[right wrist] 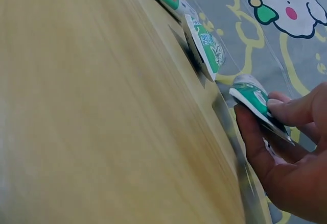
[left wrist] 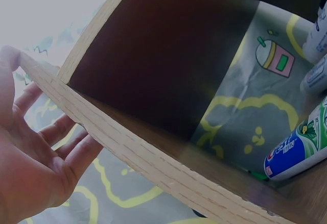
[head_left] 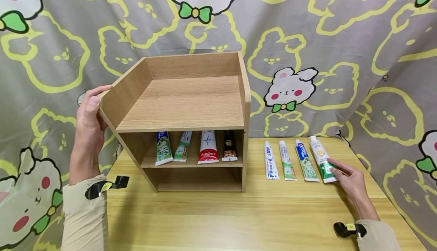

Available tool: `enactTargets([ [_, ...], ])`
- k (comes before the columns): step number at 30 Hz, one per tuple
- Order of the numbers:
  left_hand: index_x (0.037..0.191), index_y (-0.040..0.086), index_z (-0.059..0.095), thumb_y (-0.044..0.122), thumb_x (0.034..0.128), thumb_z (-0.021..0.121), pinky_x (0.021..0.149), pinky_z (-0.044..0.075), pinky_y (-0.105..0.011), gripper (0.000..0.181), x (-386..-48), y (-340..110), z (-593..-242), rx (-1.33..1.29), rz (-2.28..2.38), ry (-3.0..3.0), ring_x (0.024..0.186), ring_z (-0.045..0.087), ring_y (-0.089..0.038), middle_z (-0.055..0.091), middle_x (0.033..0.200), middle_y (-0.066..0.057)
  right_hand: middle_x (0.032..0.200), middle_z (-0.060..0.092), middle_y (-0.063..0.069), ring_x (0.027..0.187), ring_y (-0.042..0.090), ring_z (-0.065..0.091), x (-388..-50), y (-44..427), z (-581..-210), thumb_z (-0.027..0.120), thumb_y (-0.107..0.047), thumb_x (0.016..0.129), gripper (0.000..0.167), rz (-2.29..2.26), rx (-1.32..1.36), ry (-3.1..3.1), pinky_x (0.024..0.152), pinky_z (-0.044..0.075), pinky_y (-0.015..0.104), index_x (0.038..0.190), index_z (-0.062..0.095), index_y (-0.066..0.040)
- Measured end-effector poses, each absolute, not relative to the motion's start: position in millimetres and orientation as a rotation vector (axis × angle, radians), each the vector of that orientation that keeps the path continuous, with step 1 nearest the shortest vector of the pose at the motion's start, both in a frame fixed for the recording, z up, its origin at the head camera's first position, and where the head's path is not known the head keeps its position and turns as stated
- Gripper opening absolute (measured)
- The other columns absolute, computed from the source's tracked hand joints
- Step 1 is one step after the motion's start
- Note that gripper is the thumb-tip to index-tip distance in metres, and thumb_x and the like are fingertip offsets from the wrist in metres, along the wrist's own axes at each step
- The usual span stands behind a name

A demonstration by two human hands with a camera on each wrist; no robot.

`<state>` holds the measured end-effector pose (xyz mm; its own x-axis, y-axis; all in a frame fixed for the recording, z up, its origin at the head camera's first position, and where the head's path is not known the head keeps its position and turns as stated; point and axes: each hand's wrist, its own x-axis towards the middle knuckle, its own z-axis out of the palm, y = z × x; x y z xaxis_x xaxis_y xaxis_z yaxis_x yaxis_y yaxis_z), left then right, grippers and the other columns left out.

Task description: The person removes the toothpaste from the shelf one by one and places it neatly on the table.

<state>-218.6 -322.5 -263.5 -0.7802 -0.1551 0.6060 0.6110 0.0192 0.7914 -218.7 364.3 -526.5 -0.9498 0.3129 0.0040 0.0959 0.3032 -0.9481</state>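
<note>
My left hand (head_left: pixel 90 123) grips the upper left side edge of a wooden shelf unit (head_left: pixel 184 99); the left wrist view shows its fingers behind the board's edge (left wrist: pixel 110 127). At the right, my right hand (head_left: pixel 351 184) pinches the crimped end of a white and green toothpaste tube (head_left: pixel 322 160). In the right wrist view, that tube (right wrist: pixel 255 101) sits between the thumb and fingers, its end near the table's edge. To its left lie a blue and green tube (head_left: pixel 306 160), a white and green tube (head_left: pixel 288 161) and a white and blue tube (head_left: pixel 271 161).
Inside the unit's middle compartment lean several tubes, among them a red and white Colgate tube (head_left: pixel 208 148) and a black tube (head_left: pixel 230 146). The lower compartment (head_left: pixel 199 179) shows bare wood. A patterned curtain (head_left: pixel 334 53) hangs behind the wooden table (head_left: pixel 211 220).
</note>
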Motion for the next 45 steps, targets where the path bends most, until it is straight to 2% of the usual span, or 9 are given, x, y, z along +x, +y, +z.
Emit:
enactTargets([
  [4, 0.137, 0.007, 0.061, 0.027, 0.0993, 0.050, 0.069, 0.048, -0.030, 0.044, -218.9, -323.3, -263.7, -0.469, -1.817, -1.757, 0.099, 0.053, -0.028, 0.052, 0.125, -0.016, 0.110, 0.055, -0.034, 0.115, -0.001, 0.046, -218.7, 364.7, -528.5, 0.064, -0.022, 0.102, 0.039, 1.676, -0.397, -2.412, 0.079, 0.042, 0.006, 0.139, 0.064, -0.010],
  [11, 0.136, 0.007, 0.062, 0.028, 0.0994, 0.050, 0.064, 0.048, -0.028, 0.044, -219.0, -323.7, -263.1, -0.459, -1.812, -1.760, 0.094, 0.054, -0.028, 0.053, 0.122, -0.016, 0.109, 0.057, -0.035, 0.101, -0.012, 0.047, -219.1, 364.5, -530.3, 0.065, -0.023, 0.101, 0.038, 1.660, -0.398, -2.432, 0.076, 0.046, 0.007, 0.136, 0.065, -0.007],
  [23, 0.136, 0.006, 0.062, 0.028, 0.1000, 0.050, 0.064, 0.050, -0.028, 0.044, -219.8, -323.3, -262.5, -0.488, -1.824, -1.755, 0.093, 0.056, -0.027, 0.054, 0.121, -0.017, 0.125, 0.065, -0.008, 0.101, -0.006, 0.046, -220.1, 365.6, -526.8, 0.068, -0.020, 0.100, 0.044, 1.432, -0.364, -2.591, 0.075, 0.042, 0.008, 0.139, 0.061, 0.000],
  [28, 0.136, 0.007, 0.062, 0.028, 0.0996, 0.050, 0.066, 0.050, -0.029, 0.044, -219.7, -322.9, -262.1, -0.480, -1.814, -1.759, 0.096, 0.054, -0.028, 0.053, 0.123, -0.016, 0.138, 0.060, 0.024, 0.117, 0.026, 0.056, -219.4, 365.0, -524.0, 0.065, -0.017, 0.101, 0.041, 1.317, -0.349, -2.641, 0.074, 0.038, 0.008, 0.138, 0.062, 0.001],
  [30, 0.136, 0.007, 0.062, 0.029, 0.0992, 0.050, 0.065, 0.049, -0.029, 0.044, -219.5, -322.8, -261.9, -0.472, -1.811, -1.759, 0.096, 0.054, -0.028, 0.053, 0.123, -0.016, 0.140, 0.057, 0.029, 0.125, 0.040, 0.052, -218.9, 365.0, -522.9, 0.063, -0.013, 0.101, 0.041, 1.306, -0.344, -2.653, 0.082, 0.042, 0.016, 0.138, 0.061, 0.003],
  [33, 0.136, 0.007, 0.062, 0.029, 0.0996, 0.050, 0.067, 0.048, -0.030, 0.044, -219.0, -322.6, -261.4, -0.478, -1.803, -1.764, 0.097, 0.054, -0.028, 0.052, 0.124, -0.016, 0.142, 0.054, 0.030, 0.131, 0.045, 0.047, -219.0, 365.4, -522.2, 0.061, -0.011, 0.102, 0.041, 1.308, -0.354, -2.674, 0.096, 0.045, 0.034, 0.139, 0.059, 0.005],
  [35, 0.137, 0.007, 0.062, 0.028, 0.0999, 0.049, 0.068, 0.047, -0.030, 0.044, -218.8, -322.3, -261.2, -0.485, -1.797, -1.767, 0.098, 0.053, -0.028, 0.052, 0.124, -0.016, 0.143, 0.053, 0.030, 0.132, 0.045, 0.047, -219.4, 366.0, -522.3, 0.060, -0.010, 0.102, 0.041, 1.308, -0.346, -2.684, 0.096, 0.044, 0.038, 0.140, 0.059, 0.005],
  [41, 0.136, 0.007, 0.062, 0.027, 0.1001, 0.048, 0.068, 0.046, -0.030, 0.044, -219.2, -322.0, -262.1, -0.468, -1.789, -1.773, 0.097, 0.052, -0.028, 0.052, 0.124, -0.016, 0.142, 0.054, 0.030, 0.126, 0.039, 0.051, -219.6, 366.8, -522.0, 0.060, -0.010, 0.102, 0.042, 1.298, -0.330, -2.695, 0.081, 0.039, 0.022, 0.141, 0.058, 0.004],
  [45, 0.137, 0.007, 0.062, 0.028, 0.1006, 0.048, 0.071, 0.047, -0.031, 0.044, -218.8, -322.8, -263.9, -0.464, -1.793, -1.777, 0.099, 0.053, -0.028, 0.052, 0.126, -0.016, 0.139, 0.057, 0.029, 0.104, 0.007, 0.056, -218.4, 367.1, -520.0, 0.060, -0.015, 0.103, 0.043, 1.330, -0.330, -2.692, 0.077, 0.042, 0.016, 0.141, 0.058, 0.004],
])
